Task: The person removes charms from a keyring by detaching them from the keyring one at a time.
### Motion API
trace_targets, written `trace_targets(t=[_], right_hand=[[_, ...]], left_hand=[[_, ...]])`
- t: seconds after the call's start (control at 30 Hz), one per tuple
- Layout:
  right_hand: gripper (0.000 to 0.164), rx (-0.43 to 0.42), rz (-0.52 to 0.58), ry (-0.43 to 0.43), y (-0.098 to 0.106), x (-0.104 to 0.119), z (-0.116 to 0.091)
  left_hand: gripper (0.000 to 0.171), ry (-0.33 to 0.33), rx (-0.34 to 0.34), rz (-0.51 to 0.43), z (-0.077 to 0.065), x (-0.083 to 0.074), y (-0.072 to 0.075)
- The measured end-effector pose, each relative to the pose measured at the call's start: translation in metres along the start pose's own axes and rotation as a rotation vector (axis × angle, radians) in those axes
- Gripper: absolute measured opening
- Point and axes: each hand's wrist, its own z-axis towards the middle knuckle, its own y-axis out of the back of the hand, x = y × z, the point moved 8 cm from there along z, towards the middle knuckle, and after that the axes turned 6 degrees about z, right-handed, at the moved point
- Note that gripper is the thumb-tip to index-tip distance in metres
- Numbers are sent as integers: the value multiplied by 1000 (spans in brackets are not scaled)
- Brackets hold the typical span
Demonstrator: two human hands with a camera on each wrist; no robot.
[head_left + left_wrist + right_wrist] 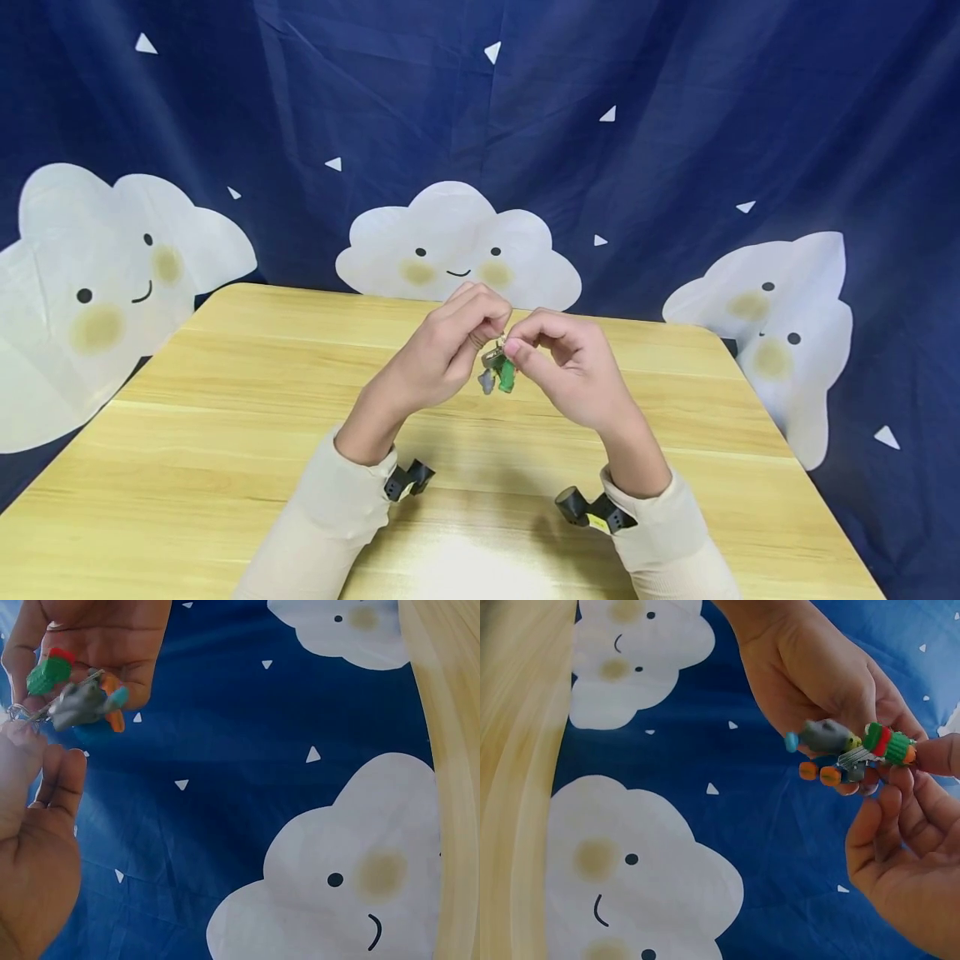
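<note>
Above the far middle of the table, my left hand [442, 350] and right hand [581, 367] meet fingertip to fingertip around a small keychain. The left hand's fingers pinch its metal top part. My right thumb and forefinger pinch it beside the left fingertips. Below them dangle a green charm [507, 377] and a grey charm [487, 382]. In the left wrist view an orange piece [114, 712] hangs by the grey charm. The right wrist view shows a red band on the green charm [889, 744] and orange pieces [830, 776]. Fingers partly hide the metal links.
A light wooden table [225, 433] lies under both arms. Behind it hangs a dark blue curtain [420, 108] with white clouds and triangles. Each sleeve cuff carries a black wrist camera [596, 510].
</note>
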Motion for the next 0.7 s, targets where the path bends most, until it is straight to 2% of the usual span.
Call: trace_targets(t=[0.13, 0.3, 0.37, 0.53, 0.7], right_hand=[[14, 7, 31, -49, 1, -3, 0], [12, 8, 79, -158, 2, -10, -1], [13, 7, 94, -192, 2, -12, -1], [12, -9, 82, -217, 5, -12, -2], [12, -8, 54, -202, 6, -10, -3]], left_hand=[[20, -9, -1, 11, 1, -2, 0], [10, -16, 7, 13, 1, -3, -3], [14, -15, 10, 10, 1, -3, -4], [9, -6, 11, 2, 0, -2, -4], [19, 4, -14, -30, 0, -1, -3]])
